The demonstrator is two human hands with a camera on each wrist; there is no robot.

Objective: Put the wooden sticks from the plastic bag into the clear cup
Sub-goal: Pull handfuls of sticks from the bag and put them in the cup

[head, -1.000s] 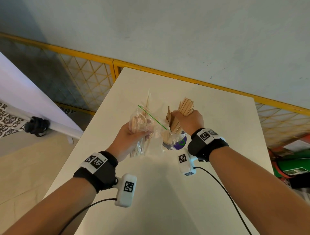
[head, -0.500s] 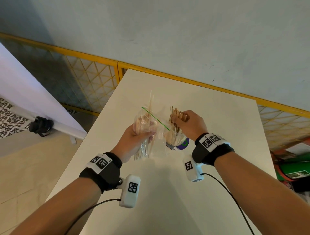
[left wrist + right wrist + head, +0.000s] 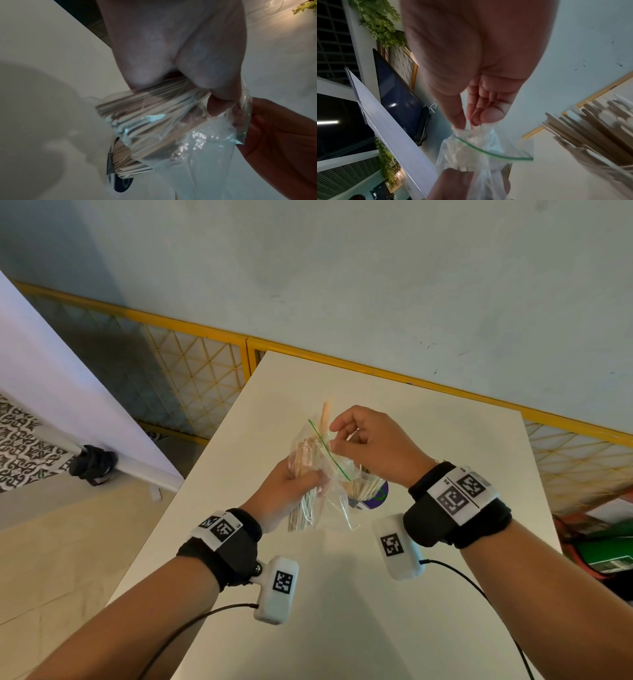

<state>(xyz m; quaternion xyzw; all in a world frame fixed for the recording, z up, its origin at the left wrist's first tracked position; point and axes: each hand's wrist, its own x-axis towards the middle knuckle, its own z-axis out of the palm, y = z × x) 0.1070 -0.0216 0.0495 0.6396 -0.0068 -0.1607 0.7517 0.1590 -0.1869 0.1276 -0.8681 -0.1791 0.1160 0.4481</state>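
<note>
My left hand (image 3: 306,478) grips a clear plastic bag (image 3: 334,474) with a green zip line, squeezing the bundle of wooden sticks (image 3: 301,455) inside it; the same grip shows close up on the bag (image 3: 171,121). One stick (image 3: 325,417) pokes out of the bag's mouth. My right hand (image 3: 335,436) is at that mouth, thumb and fingers (image 3: 490,116) pinched together on thin stick tips there. The clear cup (image 3: 368,491), partly hidden behind the bag, stands on the table under my right wrist and holds several sticks (image 3: 590,135).
The white table (image 3: 342,594) ends at a yellow mesh fence (image 3: 191,371) along the wall. A white board (image 3: 51,405) leans at the left. Green and red items (image 3: 603,553) lie on the floor at the right. Cables trail from both wrist cameras.
My right hand lowered its handful of sticks into the cup, let go, and moved up and left to the bag's mouth. The left hand kept holding the bag.
</note>
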